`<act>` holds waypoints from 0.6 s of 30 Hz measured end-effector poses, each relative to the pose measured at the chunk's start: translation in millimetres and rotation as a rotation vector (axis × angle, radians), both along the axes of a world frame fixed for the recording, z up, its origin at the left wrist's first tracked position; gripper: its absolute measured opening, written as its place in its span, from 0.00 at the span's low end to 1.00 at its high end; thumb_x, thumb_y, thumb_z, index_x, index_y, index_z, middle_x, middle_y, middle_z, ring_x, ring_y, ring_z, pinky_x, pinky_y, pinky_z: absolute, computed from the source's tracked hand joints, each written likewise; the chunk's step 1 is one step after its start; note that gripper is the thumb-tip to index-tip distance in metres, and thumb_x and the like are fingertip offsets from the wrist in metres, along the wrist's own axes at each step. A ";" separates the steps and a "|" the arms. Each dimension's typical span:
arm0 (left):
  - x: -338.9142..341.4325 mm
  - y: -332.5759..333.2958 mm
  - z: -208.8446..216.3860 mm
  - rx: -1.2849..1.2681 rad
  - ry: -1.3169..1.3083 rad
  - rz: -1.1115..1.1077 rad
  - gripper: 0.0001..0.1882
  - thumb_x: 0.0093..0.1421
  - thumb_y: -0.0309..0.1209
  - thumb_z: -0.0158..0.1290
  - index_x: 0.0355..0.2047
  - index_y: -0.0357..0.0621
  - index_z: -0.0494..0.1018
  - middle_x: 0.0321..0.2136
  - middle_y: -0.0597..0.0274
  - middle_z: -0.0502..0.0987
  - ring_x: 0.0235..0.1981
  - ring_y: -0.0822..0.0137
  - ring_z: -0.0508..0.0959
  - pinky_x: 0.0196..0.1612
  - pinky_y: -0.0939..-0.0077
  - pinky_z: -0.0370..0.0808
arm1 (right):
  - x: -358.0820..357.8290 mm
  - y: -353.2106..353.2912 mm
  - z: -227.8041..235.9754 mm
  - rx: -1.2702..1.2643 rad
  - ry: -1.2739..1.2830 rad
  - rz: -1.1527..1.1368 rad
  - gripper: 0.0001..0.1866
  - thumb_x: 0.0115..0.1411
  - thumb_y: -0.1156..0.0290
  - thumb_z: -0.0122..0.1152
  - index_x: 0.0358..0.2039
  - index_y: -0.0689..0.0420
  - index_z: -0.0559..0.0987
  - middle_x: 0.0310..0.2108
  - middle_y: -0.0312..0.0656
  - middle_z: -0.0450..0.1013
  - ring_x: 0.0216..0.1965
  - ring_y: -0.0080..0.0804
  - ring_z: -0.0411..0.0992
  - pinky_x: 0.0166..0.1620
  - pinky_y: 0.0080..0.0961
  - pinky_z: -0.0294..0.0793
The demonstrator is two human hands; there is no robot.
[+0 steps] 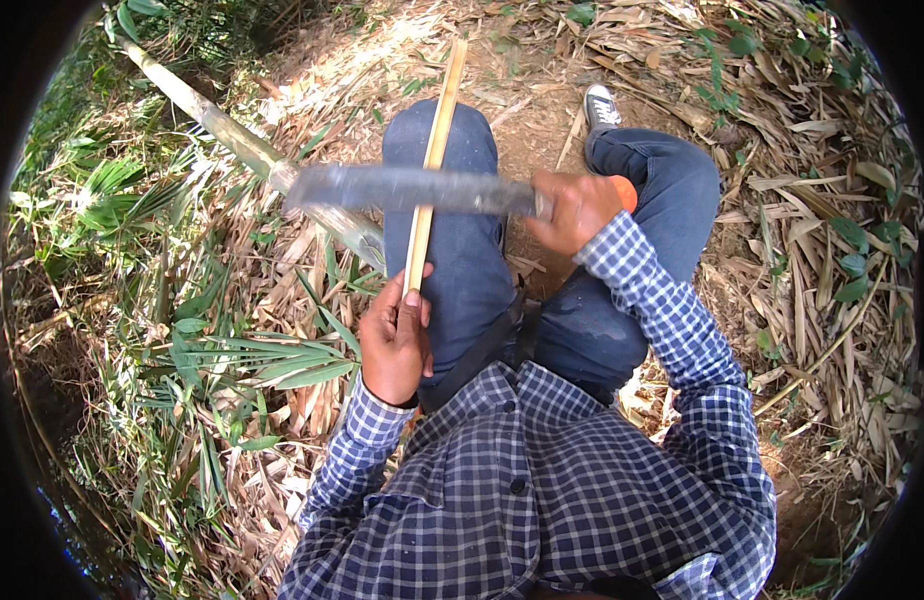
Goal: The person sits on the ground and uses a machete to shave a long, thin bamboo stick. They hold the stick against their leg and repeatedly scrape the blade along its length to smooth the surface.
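My left hand (pixel 397 335) pinches the near end of a narrow split bamboo strip (pixel 442 125), thumb on top. The pale strip runs away from me over my left thigh, its far end past the knee. In my right hand (pixel 577 212) is a machete (pixel 402 188), gripped by its handle, with part of the orange handle end showing behind the fist. Its broad grey blade points left and crosses over the strip, slightly blurred. Whether the blade touches the strip I cannot tell.
A long bamboo pole (pixel 207 115) slants from the upper left to beside my left leg. Green palm-like leaves (pixel 272 360) grow at the left. Dry bamboo leaves (pixel 812 330) cover the ground at the right. My bent right leg (pixel 672 185) ends in a dark sneaker (pixel 602 107).
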State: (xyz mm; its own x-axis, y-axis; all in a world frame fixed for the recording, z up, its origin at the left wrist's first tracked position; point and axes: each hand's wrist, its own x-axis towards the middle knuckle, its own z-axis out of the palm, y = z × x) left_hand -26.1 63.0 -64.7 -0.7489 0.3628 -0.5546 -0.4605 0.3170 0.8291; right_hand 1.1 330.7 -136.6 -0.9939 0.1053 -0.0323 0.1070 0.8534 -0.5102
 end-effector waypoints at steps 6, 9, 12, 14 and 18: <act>3.4 -3.2 3.4 -0.003 -0.014 0.038 0.17 0.71 0.32 0.40 0.56 0.37 0.68 0.21 0.71 0.65 0.07 0.84 0.59 0.08 0.86 0.59 | -8.5 7.0 1.4 -0.004 -0.020 -0.011 0.15 0.48 0.58 0.66 0.33 0.53 0.79 0.18 0.49 0.75 0.22 0.51 0.76 0.28 0.45 0.76; 9.0 -12.3 -1.2 0.016 -0.009 0.047 0.17 0.71 0.32 0.41 0.54 0.36 0.69 0.20 0.72 0.64 0.07 0.85 0.56 0.08 0.86 0.55 | -6.2 4.8 4.8 0.037 0.006 0.110 0.14 0.48 0.58 0.66 0.33 0.52 0.79 0.17 0.47 0.75 0.23 0.51 0.76 0.29 0.45 0.76; 5.8 -12.5 -0.9 0.028 0.010 0.048 0.17 0.72 0.32 0.41 0.54 0.36 0.69 0.19 0.73 0.64 0.07 0.85 0.55 0.09 0.87 0.53 | -30.7 22.4 -3.7 0.076 -0.050 -0.049 0.14 0.49 0.58 0.66 0.32 0.52 0.79 0.18 0.47 0.75 0.22 0.50 0.76 0.28 0.45 0.76; 2.2 -10.5 4.1 0.023 -0.004 0.066 0.16 0.72 0.32 0.40 0.53 0.35 0.69 0.18 0.73 0.64 0.07 0.85 0.56 0.09 0.87 0.53 | -32.1 12.3 2.0 0.070 -0.013 -0.040 0.13 0.49 0.60 0.66 0.32 0.52 0.78 0.18 0.48 0.75 0.21 0.51 0.76 0.28 0.46 0.75; 6.9 -16.2 -0.9 0.004 0.000 0.037 0.16 0.72 0.31 0.39 0.52 0.33 0.70 0.18 0.72 0.63 0.08 0.84 0.57 0.09 0.86 0.55 | -13.7 -5.0 7.7 0.040 0.008 0.071 0.14 0.47 0.63 0.66 0.32 0.54 0.76 0.18 0.47 0.74 0.21 0.51 0.75 0.27 0.47 0.75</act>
